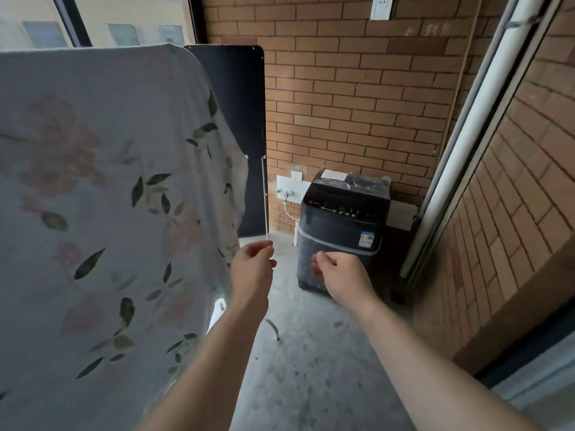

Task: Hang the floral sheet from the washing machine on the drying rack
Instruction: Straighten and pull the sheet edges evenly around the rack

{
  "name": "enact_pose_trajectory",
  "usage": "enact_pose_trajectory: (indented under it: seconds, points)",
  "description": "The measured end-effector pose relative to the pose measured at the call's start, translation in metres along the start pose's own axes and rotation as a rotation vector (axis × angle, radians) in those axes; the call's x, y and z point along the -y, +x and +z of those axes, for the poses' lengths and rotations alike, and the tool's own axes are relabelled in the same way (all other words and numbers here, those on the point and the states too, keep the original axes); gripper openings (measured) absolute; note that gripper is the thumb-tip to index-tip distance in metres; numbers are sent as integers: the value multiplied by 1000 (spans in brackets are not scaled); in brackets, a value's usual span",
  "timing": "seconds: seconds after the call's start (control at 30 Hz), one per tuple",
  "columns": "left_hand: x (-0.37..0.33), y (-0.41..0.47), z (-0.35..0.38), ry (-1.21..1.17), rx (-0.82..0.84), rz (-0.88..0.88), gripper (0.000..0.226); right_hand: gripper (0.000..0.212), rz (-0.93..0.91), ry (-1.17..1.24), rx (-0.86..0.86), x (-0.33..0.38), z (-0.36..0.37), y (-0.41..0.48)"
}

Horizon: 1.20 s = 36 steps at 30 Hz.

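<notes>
1 floral sheet is hanging on the L side, draped over the drying rack and covering nearly all of it. Only 1 curved metal leg and 1 white foot of the rack are showing below the cloth's R edge. The sheet is whitish w/ pink blooms and dark green leaves.

2 bare hands are reaching fwd in mid-air, both apart from the sheet. The left hand is hovering just R of the sheet's edge, thumb and forefinger tips pressing together. A thin pale line is showing at the tips, but can't tell if anything is being pinched. The right hand is hovering in front of the washer, blurred, fingers curling in w/ nothing seen in them.

1 dark washing machine is standing in the corner against the brick wall, lid down. 1 tap is sticking out of the wall just L of it. 1 black panel is leaning upright behind the sheet, w/ 1 thin rod running down its R edge. 2 white wall plates are showing: 1 up high, 1 low near the tap.
</notes>
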<state>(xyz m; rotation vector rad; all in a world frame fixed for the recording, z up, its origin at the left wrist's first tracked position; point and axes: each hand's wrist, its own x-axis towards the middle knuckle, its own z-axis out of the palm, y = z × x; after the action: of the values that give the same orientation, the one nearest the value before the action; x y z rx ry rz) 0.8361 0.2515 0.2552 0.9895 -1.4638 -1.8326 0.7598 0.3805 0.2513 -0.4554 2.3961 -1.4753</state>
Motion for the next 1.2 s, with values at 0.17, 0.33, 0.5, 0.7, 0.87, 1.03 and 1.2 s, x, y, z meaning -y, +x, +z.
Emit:
enact_pose_trajectory:
  seconds: [0.17, 0.33, 0.5, 0.7, 0.87, 1.03, 1.2]
  points:
    - [-18, 77, 70, 55, 13, 59, 13, 34, -23, -20, 3, 10, -18, 111]
    - [-13, 164, 139, 94, -83, 99, 15, 32, -38, 50, 67, -2, -21, 242]
    - [-13, 241, 197, 159, -232, 130, 20, 34, -83, 38, 219, -8, -21, 371]
    - [-34, 311, 229, 355, -425, 220, 22, 39, -125, 75, 434, 16, 4, 477]
    - [-45, 360, 231, 570, -525, 292, 26, 37, -193, 96, 582, 40, 41, 533]
    - [-63, 421, 224, 653, -587, 329, 25, 38, -237, 106, 588, 65, 79, 593]
    - [-73, 474, 217, 630, -682, 352, 20, 28, -211, 96, 670, 96, 128, 642]
